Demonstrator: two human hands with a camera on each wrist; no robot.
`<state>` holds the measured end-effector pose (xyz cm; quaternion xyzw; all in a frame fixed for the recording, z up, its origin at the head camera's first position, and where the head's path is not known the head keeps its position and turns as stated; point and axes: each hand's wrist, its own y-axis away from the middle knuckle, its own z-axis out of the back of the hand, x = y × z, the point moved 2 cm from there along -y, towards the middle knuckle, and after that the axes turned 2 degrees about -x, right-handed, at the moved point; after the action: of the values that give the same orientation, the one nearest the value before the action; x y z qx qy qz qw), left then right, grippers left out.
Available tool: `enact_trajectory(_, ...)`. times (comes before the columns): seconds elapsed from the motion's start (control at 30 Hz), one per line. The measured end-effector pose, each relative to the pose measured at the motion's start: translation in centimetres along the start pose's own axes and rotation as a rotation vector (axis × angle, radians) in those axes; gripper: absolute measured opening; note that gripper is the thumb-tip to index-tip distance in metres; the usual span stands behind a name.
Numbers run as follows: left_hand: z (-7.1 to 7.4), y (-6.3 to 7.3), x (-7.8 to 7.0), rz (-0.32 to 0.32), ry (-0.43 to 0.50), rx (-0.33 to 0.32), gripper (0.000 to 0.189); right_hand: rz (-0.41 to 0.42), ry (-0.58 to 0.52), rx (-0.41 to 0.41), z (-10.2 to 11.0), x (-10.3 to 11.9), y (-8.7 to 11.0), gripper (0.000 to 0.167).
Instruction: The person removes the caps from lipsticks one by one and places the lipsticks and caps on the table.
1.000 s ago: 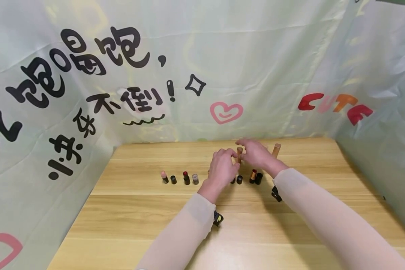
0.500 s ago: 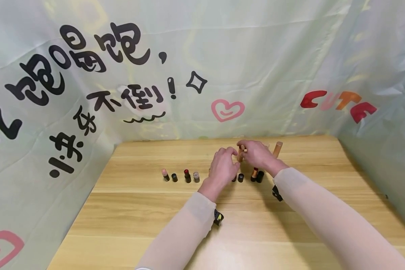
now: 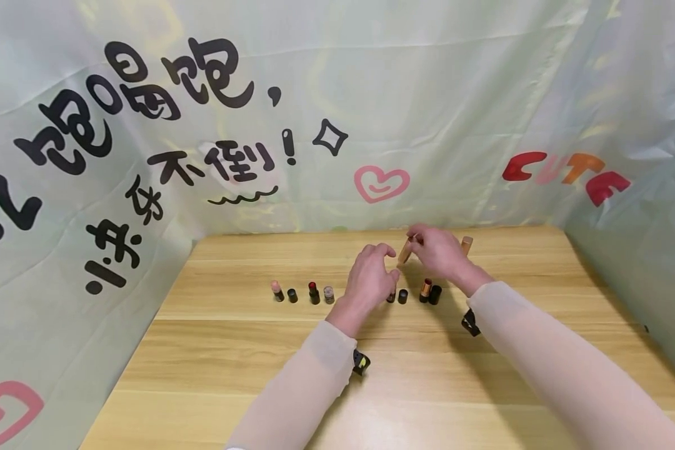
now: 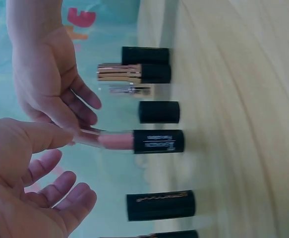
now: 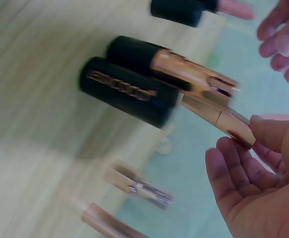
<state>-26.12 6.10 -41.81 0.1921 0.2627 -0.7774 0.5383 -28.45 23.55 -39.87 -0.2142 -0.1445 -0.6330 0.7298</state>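
My right hand (image 3: 435, 250) pinches a slim gold lipstick tube (image 3: 405, 251) between thumb and fingers, and the tube leans at the back of the table. To its left, my left hand (image 3: 371, 275) holds nothing, its fingers loosely bent and spread. Beneath the hands stands a row of lipsticks. A black-and-gold lipstick (image 5: 194, 69) stands beside its black cap (image 5: 129, 91). In the left wrist view a pink lipstick (image 4: 117, 141) with a black base stands near a black cap (image 4: 159, 112). The left hand partly hides the row's middle in the head view.
Left in the row are a pink lipstick (image 3: 277, 291), a black cap (image 3: 292, 295), a red lipstick (image 3: 314, 294) and a clear cap (image 3: 329, 295). Another gold tube (image 3: 467, 245) stands behind the right wrist. A printed cloth (image 3: 439, 125) hangs behind the wooden table (image 3: 214, 369).
My right hand has drawn the gold tube slightly right, away from the left hand, and the tube has gone from upright to tilted. The left hand has stayed almost in place.
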Motion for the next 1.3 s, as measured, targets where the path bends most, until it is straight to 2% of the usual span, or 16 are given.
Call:
enact_trajectory(0.13, 1.0, 0.3, -0.4, -0.007, 0.036, -0.006, 0.036, -0.014, -0.060, -0.053, 1.7, 0.7, 1.1, 0.033)
enact_trajectory(0.3, 1.9, 1.0, -1.0, -0.023, 0.107, -0.009, 0.045, -0.012, -0.122, -0.108, 3.0, 1.7, 3.0, 0.028)
enact_trajectory(0.5, 2.9, 2.7, -1.5, -0.034, 0.181, -0.016, 0.064, 0.053, -0.188, -0.182, 3.4, 3.1, 5.3, 0.027)
enact_trajectory(0.67, 3.4, 4.4, -1.1, -0.040, 0.239, -0.019, 0.063, 0.078, -0.259, -0.210, 3.4, 4.5, 7.2, 0.026)
enact_trajectory(0.87, 3.3, 6.9, 0.1, -0.060, 0.300, -0.026, 0.050, 0.072, -0.308, -0.197, 1.7, 5.4, 9.2, 0.024)
enact_trajectory(1.03, 2.5, 8.6, 1.1, -0.089, 0.255, -0.036, 0.042, 0.088, -0.338, -0.195, -0.5, 5.7, 10.2, 0.018)
enact_trajectory(1.13, 2.1, 9.2, 1.7, -0.084, 0.249, -0.021, 0.038, 0.090, -0.361, -0.193, -1.7, 5.9, 10.5, 0.017)
enact_trajectory(1.3, 1.8, 9.3, 2.7, -0.050, 0.317, 0.002, 0.025, 0.087, -0.410, -0.203, -3.3, 6.2, 10.7, 0.018)
